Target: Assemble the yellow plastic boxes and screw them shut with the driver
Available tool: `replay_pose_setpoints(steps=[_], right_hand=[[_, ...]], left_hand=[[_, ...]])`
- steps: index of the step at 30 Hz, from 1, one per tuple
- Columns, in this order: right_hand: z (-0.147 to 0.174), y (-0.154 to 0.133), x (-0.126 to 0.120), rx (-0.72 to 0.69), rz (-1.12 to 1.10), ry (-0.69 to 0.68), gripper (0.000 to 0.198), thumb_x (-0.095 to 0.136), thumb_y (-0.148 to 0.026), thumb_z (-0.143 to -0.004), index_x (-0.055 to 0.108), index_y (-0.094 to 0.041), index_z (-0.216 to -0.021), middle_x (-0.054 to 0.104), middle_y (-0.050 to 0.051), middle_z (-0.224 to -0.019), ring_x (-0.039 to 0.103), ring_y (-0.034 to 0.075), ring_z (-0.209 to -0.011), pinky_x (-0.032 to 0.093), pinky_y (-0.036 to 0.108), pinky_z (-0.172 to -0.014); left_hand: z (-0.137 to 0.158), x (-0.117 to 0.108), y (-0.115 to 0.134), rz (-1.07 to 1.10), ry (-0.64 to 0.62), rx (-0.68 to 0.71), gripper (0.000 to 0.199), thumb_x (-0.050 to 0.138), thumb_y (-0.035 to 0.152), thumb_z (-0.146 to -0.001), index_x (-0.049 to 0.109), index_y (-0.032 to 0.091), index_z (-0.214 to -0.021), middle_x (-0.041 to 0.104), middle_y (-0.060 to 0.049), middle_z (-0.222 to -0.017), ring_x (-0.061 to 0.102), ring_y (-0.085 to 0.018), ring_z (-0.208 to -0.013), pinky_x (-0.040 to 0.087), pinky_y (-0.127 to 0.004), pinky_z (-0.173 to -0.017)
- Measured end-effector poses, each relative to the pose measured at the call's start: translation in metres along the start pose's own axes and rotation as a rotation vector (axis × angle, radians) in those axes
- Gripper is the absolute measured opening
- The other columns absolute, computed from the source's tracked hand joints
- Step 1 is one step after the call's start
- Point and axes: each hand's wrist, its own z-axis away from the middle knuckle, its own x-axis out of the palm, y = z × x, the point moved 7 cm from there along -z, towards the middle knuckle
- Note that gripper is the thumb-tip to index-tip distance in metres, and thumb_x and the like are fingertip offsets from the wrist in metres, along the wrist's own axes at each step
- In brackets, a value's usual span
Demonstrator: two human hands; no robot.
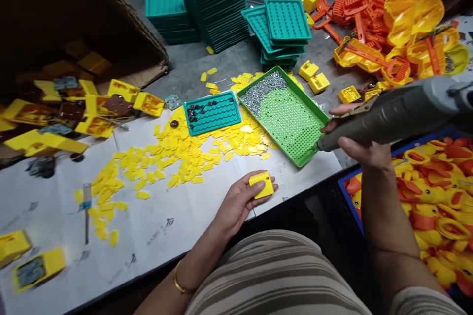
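Observation:
My left hand (233, 203) grips a small yellow plastic casing (266, 188) near the table's front edge, thumb on its face. My right hand (371, 153) is wrapped around a dark grey electric screwdriver (391, 114), which lies almost level. Its tip is at the lower right corner of a green perforated tray (306, 138); whether it touches a screw there I cannot tell. Small silver screws (264, 92) are heaped at the tray's far end. Left of it, a teal ridged tray (218, 115) carries several small dark round parts. Loose flat yellow pieces (181, 152) spread around both trays.
Stacked teal trays (218, 10) stand at the back. Orange plastic parts (360, 5) pile up at the back right. A cardboard box (121, 15) with yellow casings (123, 91) is at the left. A blue-rimmed bin (356, 214) of yellow duck-like toys (439, 206) sits at the right.

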Motion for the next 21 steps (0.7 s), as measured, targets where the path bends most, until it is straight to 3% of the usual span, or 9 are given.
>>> replay_pose_setpoints(steps=[2, 4, 7, 9, 14, 17, 21], right_hand=[[-0.007, -0.011, 0.014, -0.072, -0.092, -0.023, 0.046, 0.07, -0.055, -0.071, 0.062, -0.026, -0.106, 0.062, 0.004, -0.077, 0.063, 0.022, -0.074, 0.054, 0.042, -0.075], [-0.011, -0.017, 0.023, -0.122, -0.141, 0.069, 0.043, 0.061, -0.054, -0.076, 0.059, -0.026, -0.108, 0.058, 0.003, -0.073, 0.06, 0.02, -0.068, 0.054, 0.04, -0.073], [-0.013, -0.013, 0.028, -0.136, -0.123, 0.25, 0.046, 0.051, -0.058, -0.079, 0.052, -0.028, -0.113, 0.048, -0.001, -0.062, 0.051, 0.017, -0.052, 0.05, 0.036, -0.057], [-0.012, -0.005, 0.032, -0.099, -0.089, 0.299, 0.05, 0.049, -0.067, -0.077, 0.048, -0.03, -0.111, 0.04, -0.004, -0.055, 0.044, 0.017, -0.043, 0.045, 0.034, -0.047], [-0.011, 0.012, 0.048, 0.02, 0.086, 0.191, 0.063, 0.037, -0.089, -0.067, 0.043, -0.033, -0.095, 0.038, -0.002, -0.054, 0.044, 0.02, -0.045, 0.044, 0.039, -0.049], [-0.013, 0.01, 0.055, 0.01, 0.087, 0.148, 0.06, 0.034, -0.087, -0.069, 0.041, -0.033, -0.093, 0.039, -0.001, -0.057, 0.047, 0.022, -0.049, 0.043, 0.039, -0.051], [-0.017, 0.005, 0.059, -0.08, -0.056, 0.134, 0.045, 0.049, -0.074, -0.076, 0.044, -0.033, -0.093, 0.039, -0.004, -0.053, 0.043, 0.019, -0.043, 0.041, 0.036, -0.046]], left_hand=[[-0.005, 0.008, -0.001, -0.01, -0.001, -0.015, 0.037, 0.076, 0.023, -0.074, 0.062, 0.015, -0.107, 0.071, -0.011, -0.108, 0.071, -0.024, -0.097, 0.058, -0.03, -0.082], [-0.01, 0.015, -0.002, -0.011, 0.0, -0.026, 0.036, 0.076, 0.023, -0.074, 0.062, 0.016, -0.107, 0.071, -0.011, -0.107, 0.071, -0.023, -0.096, 0.058, -0.031, -0.083], [-0.017, 0.025, -0.004, -0.019, -0.009, -0.04, 0.035, 0.074, 0.024, -0.076, 0.061, 0.016, -0.107, 0.071, -0.01, -0.106, 0.071, -0.022, -0.095, 0.058, -0.03, -0.082], [-0.021, 0.028, -0.006, -0.026, -0.017, -0.053, 0.033, 0.073, 0.023, -0.077, 0.061, 0.016, -0.107, 0.071, -0.01, -0.106, 0.071, -0.022, -0.096, 0.057, -0.029, -0.082], [-0.025, 0.03, -0.007, -0.044, -0.032, -0.077, 0.033, 0.071, 0.024, -0.079, 0.061, 0.015, -0.109, 0.071, -0.011, -0.106, 0.07, -0.022, -0.097, 0.057, -0.027, -0.079], [-0.024, 0.029, -0.006, -0.04, -0.034, -0.089, 0.033, 0.07, 0.025, -0.08, 0.06, 0.015, -0.11, 0.071, -0.011, -0.105, 0.07, -0.023, -0.097, 0.058, -0.026, -0.076], [-0.023, 0.03, -0.005, -0.031, -0.025, -0.107, 0.033, 0.07, 0.024, -0.079, 0.06, 0.015, -0.109, 0.069, -0.012, -0.108, 0.069, -0.024, -0.1, 0.058, -0.026, -0.074]])
